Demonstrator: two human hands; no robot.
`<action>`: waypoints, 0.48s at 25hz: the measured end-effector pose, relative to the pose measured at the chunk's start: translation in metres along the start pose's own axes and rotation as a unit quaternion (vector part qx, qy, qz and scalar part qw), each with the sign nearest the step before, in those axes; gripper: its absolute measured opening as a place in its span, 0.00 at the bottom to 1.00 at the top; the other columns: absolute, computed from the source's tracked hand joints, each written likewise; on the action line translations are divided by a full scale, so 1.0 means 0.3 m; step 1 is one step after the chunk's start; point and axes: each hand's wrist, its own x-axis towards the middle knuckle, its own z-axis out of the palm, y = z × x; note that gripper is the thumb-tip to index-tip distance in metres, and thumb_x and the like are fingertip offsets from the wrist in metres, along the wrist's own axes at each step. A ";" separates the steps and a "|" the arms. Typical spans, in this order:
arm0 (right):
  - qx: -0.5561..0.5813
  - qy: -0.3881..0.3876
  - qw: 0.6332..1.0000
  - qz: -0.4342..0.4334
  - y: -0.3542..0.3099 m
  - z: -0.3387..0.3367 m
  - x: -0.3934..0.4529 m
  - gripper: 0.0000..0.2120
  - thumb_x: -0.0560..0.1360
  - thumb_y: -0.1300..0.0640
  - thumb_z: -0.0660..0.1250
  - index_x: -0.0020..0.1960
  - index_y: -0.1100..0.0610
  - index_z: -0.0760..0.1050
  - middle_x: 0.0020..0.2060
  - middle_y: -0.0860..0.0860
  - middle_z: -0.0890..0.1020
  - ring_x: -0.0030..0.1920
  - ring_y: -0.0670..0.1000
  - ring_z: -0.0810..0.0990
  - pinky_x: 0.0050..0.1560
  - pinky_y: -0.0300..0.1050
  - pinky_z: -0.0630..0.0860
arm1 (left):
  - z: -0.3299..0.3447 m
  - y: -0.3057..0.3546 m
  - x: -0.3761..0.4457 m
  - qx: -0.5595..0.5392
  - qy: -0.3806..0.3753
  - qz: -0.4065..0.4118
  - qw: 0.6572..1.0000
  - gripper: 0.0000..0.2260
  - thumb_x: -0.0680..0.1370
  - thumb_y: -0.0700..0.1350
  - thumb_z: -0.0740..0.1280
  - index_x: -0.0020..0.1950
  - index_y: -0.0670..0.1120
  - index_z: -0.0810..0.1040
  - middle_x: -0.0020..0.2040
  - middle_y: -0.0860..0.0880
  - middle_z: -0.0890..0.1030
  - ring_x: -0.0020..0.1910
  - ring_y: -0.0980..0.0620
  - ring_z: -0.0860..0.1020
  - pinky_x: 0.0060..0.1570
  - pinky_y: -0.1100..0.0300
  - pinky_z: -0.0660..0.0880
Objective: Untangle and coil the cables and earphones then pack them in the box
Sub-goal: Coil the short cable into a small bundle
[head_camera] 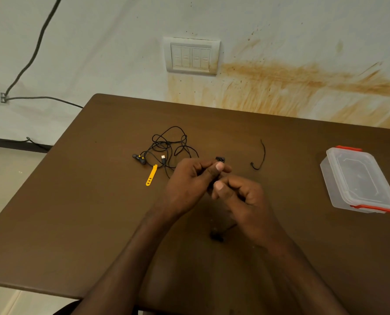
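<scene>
- Bench [98, 201]: dark brown wood-look surface, smooth, with a low satin sheen.
- Box [357, 180]: translucent clear plastic, glossy, smooth; lid in the same plastic with moulded ridges.
- Box clips [348, 148]: opaque red-orange plastic.
- Tangled cables [169, 144]: thin black jacket, matt, rubbery in look.
- Connector [163, 157] in the tangle: bright metal tip, reflective.
- Earbuds [139, 159]: dark plastic housings with yellow accents, slightly glossy.
- Cable tie [151, 175]: yellow, flexible rubber or soft plastic, matt, perforated.
- Loose cable piece [259, 159]: black, matt.
- Wall [280, 42]: painted plaster, matt, rough, with rust-coloured stains.
- Switch plate [191, 56]: off-white plastic, smooth, faintly glossy.
</scene>
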 end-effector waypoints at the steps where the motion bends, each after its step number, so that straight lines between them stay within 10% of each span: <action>1: 0.038 0.021 0.999 0.009 -0.002 -0.010 0.005 0.13 0.85 0.55 0.63 0.43 0.55 0.79 0.26 0.42 0.75 0.24 0.42 0.66 0.27 0.38 0.65 | -0.005 -0.002 0.000 0.000 -0.022 -0.007 1.000 0.14 0.87 0.45 0.62 0.50 0.43 0.85 0.37 0.41 0.84 0.35 0.45 0.82 0.37 0.51 0.80; 12: 0.107 0.174 0.967 0.150 0.038 -0.068 0.031 0.13 0.82 0.48 0.67 0.46 0.56 0.82 0.26 0.48 0.69 0.25 0.46 0.64 0.24 0.39 0.62 | 0.004 0.013 -0.007 -0.224 -0.191 -0.096 0.951 0.18 0.88 0.48 0.55 0.48 0.40 0.80 0.31 0.47 0.68 0.28 0.53 0.64 0.31 0.60 0.64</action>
